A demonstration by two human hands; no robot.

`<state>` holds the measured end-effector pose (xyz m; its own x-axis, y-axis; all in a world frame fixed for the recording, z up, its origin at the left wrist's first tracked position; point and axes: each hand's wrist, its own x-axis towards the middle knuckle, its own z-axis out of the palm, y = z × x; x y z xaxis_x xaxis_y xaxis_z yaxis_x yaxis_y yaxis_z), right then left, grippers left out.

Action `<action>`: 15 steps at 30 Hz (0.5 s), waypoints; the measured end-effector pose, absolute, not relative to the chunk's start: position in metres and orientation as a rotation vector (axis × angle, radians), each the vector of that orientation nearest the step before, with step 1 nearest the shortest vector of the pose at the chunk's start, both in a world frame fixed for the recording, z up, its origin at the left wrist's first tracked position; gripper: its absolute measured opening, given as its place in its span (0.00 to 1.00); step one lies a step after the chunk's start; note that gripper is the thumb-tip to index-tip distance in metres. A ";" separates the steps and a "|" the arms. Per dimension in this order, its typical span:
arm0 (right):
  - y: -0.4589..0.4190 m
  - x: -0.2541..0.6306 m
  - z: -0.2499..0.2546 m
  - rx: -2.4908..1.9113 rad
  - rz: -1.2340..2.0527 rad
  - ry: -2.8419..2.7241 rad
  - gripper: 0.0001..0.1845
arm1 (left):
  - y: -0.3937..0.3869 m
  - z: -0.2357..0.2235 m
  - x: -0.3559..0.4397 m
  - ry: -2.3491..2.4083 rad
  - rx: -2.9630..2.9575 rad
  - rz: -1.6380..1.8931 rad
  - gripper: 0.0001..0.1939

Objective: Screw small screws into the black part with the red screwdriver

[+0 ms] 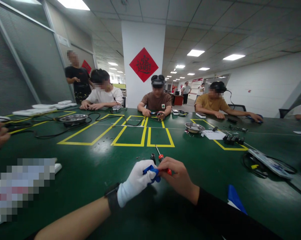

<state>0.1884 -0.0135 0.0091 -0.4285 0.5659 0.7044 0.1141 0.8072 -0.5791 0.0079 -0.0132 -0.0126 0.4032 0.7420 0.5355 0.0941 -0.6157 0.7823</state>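
Observation:
My left hand [139, 180] wears a white work glove with blue-coated fingers, which are curled closed. My bare right hand [177, 175] meets those blue fingertips in a pinch. Whatever lies between the two hands is too small or too hidden to make out. Just beyond them a screwdriver [161, 157] with a red handle rests on the table, its shaft pointing away and part of the handle covered by my right fingers. Beside it, left of the shaft, stands a small black cylindrical part [153, 158].
A blue and white glove-like item [236, 200] lies right of my right forearm. Farther right are a power strip [270, 163] with cables and several black parts [232, 139]. Metal bowls [194, 127] and yellow tape outlines mark the green table [102, 180]. People sit opposite.

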 end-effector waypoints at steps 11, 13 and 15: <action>-0.010 0.188 0.003 -0.530 0.565 -2.068 0.03 | -0.007 -0.017 0.009 0.681 1.921 1.175 0.27; -0.011 0.187 0.004 -0.540 0.528 -2.038 0.04 | -0.008 -0.014 0.011 0.697 1.917 1.225 0.27; -0.011 0.187 0.005 -0.565 0.493 -1.988 0.05 | -0.010 -0.010 0.012 0.738 1.917 1.274 0.26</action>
